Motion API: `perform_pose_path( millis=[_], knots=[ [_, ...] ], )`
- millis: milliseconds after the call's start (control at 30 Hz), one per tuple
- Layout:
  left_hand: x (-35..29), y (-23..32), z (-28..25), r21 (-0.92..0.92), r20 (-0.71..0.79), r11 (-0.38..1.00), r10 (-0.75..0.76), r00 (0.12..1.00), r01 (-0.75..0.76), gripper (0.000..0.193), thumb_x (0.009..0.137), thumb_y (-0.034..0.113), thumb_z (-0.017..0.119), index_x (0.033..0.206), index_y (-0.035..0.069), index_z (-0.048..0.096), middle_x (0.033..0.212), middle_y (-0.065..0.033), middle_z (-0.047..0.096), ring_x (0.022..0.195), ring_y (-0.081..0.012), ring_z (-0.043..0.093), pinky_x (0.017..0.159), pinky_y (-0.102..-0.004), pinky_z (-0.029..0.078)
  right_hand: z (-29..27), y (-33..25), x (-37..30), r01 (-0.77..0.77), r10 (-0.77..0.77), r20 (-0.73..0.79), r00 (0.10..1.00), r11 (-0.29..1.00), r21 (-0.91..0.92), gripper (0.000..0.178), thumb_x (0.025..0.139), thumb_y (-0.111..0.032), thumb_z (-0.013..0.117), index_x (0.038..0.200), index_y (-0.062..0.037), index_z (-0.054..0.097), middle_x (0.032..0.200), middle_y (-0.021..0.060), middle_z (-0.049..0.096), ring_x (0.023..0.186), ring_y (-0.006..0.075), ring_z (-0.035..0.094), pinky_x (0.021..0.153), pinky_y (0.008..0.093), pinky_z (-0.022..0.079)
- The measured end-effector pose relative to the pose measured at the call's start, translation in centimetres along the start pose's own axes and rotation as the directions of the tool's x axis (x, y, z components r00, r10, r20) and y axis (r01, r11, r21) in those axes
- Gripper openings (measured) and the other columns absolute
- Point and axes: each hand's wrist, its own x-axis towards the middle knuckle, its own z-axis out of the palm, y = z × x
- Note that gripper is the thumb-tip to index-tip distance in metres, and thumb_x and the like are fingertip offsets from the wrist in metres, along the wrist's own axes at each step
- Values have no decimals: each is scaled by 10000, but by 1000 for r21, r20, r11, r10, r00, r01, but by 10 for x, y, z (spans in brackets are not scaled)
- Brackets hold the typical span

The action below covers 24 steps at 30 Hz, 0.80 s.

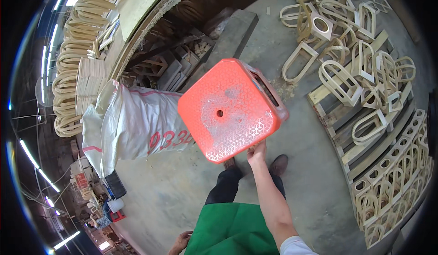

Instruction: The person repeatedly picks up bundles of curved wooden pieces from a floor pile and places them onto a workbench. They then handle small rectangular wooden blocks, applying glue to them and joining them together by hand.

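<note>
A red plastic stool (226, 109) hangs in front of me, its square patterned seat facing up. The seat has a round hole in the middle and whitish worn patches. My right hand (258, 152) grips the stool at the near edge of its seat, with the fingers partly hidden under the rim. Low at the left, my left hand (182, 240) is beside my green apron (228, 230), its fingers loosely extended and nothing visible in them.
To the left stands a white woven sack (137, 122). Bent wooden frames (75, 72) are stacked on a workbench (141, 8) behind it. At the right, a wooden pallet (337, 132) carries several arched wooden frames (340, 81); others lie on the concrete floor (315, 182).
</note>
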Motion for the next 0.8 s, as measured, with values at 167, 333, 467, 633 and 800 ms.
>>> perform_pose_path(
  millis=[167,333,467,633,800],
  knots=[
    [3,-39,-8,-143,1,987,71,997,-71,353,875,131,575,1200,-4,554,995,-99,663,840,-138,629,750,-266,505,9,-7,-5,23,-30,-97,995,997,-79,409,929,-482,451,649,-186,478,493,-84,420,397,60,349,396,207,271],
    [-17,-16,2,-95,26,992,86,996,-83,375,841,173,624,1163,-14,577,1010,-97,661,863,-144,623,762,-296,499,29,0,-26,47,-106,-260,960,973,-225,414,920,-524,436,699,-178,490,526,-81,429,438,74,388,438,233,312],
    [9,10,-14,-75,52,996,44,998,-40,388,821,154,633,1162,-20,573,976,-78,665,843,-140,616,741,-293,493,20,-6,-23,55,-134,-264,955,957,-285,402,914,-545,430,803,-176,542,598,-79,506,523,73,479,501,234,379],
    [54,3,-55,-105,58,985,146,988,-139,435,821,95,613,1223,-34,511,892,-68,671,765,-129,606,717,-261,479,-31,2,18,121,-131,-63,989,982,-143,393,916,-513,450,944,-137,563,728,-41,591,670,90,584,595,223,459],
    [54,13,-76,-172,-3,974,148,989,-147,396,799,83,635,1166,-40,549,855,-77,681,735,-130,616,694,-269,495,7,15,14,213,-210,-37,977,964,161,393,904,-479,495,961,-98,572,790,-2,600,699,110,595,653,259,507]
  ],
)
